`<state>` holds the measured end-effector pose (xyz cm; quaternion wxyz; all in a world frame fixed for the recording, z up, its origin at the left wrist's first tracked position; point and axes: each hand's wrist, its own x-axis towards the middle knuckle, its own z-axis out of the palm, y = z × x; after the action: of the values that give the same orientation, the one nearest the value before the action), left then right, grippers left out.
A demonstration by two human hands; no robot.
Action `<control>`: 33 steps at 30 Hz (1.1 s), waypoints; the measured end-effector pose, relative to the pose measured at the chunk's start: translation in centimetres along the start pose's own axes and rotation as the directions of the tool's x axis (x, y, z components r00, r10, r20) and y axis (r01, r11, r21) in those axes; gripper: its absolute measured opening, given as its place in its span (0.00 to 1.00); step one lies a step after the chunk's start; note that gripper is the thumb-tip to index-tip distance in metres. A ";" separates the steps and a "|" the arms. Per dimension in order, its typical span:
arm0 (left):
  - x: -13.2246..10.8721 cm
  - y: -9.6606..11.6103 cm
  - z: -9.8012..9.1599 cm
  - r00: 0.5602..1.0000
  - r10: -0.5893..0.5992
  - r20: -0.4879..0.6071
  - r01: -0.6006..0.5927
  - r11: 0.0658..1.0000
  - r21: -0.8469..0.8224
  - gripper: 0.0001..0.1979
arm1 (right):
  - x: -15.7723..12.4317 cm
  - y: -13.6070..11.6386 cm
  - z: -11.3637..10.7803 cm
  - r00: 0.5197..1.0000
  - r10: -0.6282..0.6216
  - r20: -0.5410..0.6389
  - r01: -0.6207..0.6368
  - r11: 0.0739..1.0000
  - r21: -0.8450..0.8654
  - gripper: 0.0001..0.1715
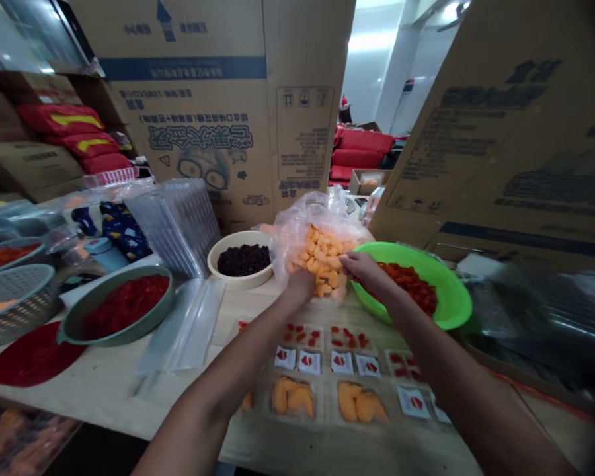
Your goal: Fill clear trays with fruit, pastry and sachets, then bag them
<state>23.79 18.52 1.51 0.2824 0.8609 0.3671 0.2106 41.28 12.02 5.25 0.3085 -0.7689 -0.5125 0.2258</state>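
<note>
Head view: left hand [302, 284] at orange pieces [322, 248], right hand [363, 268] beside clear bag [297, 221]; I can't tell either grip.

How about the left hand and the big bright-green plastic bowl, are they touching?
Apart. The head view shows orange curved pieces in a clear plastic bag between the left hand and the bright-green plastic bowl.

Your left arm [228, 370] is bare as far as it shows, slim and smooth in outline, tapering toward an ungloved left hand [301, 285] with mostly hidden fingers. Your right arm [451, 377], equally bare and tapering, ends in an ungloved right hand [365, 270], its finer details blurred.
</note>
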 end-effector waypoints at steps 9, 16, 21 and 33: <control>-1.4 -2.1 0.2 0.981 -0.168 -0.094 0.173 0.984 0.049 0.08 | -12.7 5.2 -4.9 0.989 0.112 0.100 -0.146 0.563 0.813 0.19; -4.0 3.0 -0.7 0.991 0.026 -0.131 -0.063 0.956 -0.287 0.18 | -25.0 11.8 -6.1 0.938 0.345 -0.012 -0.166 0.481 0.861 0.25; -14.1 10.0 4.4 0.918 0.372 0.140 -0.282 0.857 -0.431 0.10 | -32.5 14.2 -5.9 0.844 0.517 -0.143 -0.214 0.569 0.794 0.26; -22.1 11.4 12.3 0.707 0.688 0.160 -0.698 0.716 0.002 0.11 | -35.2 14.8 1.0 0.819 0.363 -0.444 -0.272 0.927 0.257 0.13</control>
<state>22.48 -8.67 -3.87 0.1819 0.9571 0.0017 0.2254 37.10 -24.55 -4.79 0.4535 -0.8438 -0.2602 0.1205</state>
